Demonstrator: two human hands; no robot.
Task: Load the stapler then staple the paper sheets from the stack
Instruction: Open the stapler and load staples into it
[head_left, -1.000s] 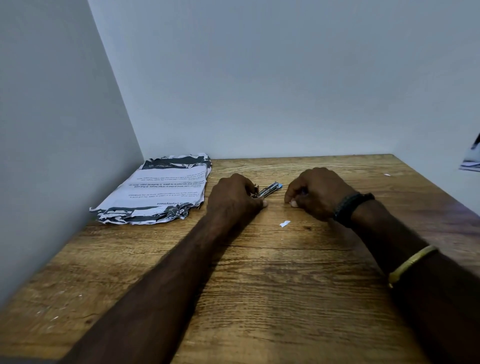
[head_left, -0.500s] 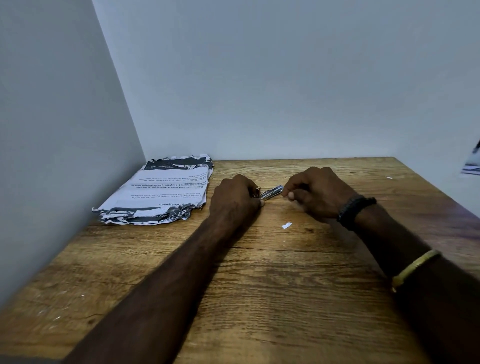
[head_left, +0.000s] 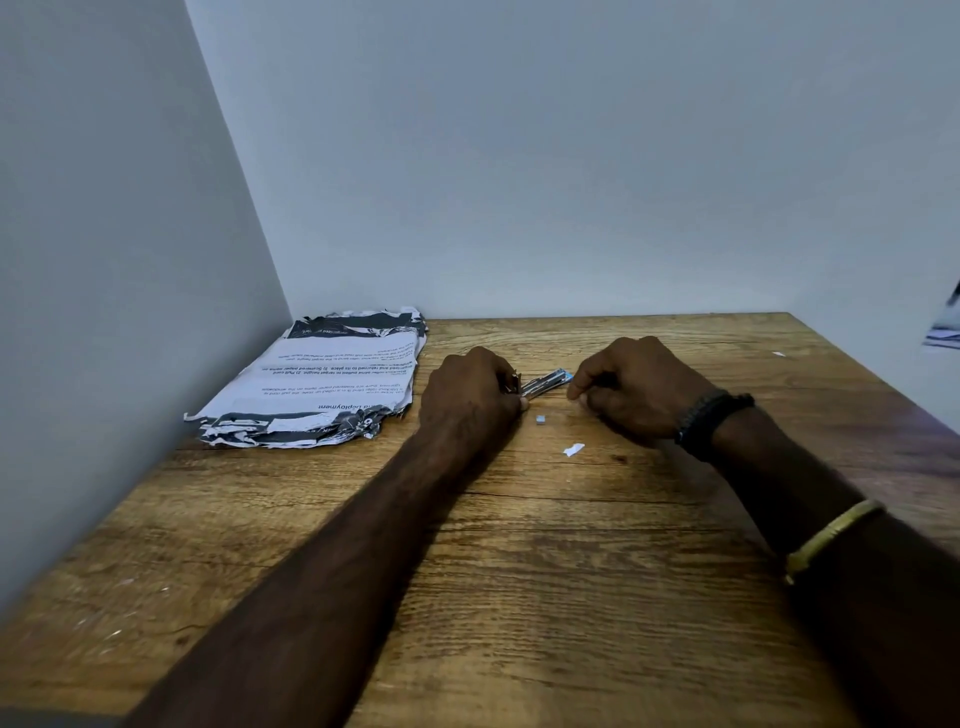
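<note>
Left hand (head_left: 470, 397) clamps the small metal stapler (head_left: 543, 383) against the table (head_left: 519, 571) to steady it, while the right hand (head_left: 631, 389), fingers curled, pinches at its open end, apparently for loading; paper stack (head_left: 317, 379) lies aside.

Brown wood-grain counter (head_left: 545, 597) set in a corner of plain pale grey walls (head_left: 571, 156). Small torn white paper scrap (head_left: 573, 449) near counter centre, tiny white fleck (head_left: 777, 354) far right, pale specks (head_left: 111, 631) at near-left edge.

Paper stack (head_left: 317, 379) crowds the left wall (head_left: 104, 312) (right table (head_left: 779, 338) bare).
</note>
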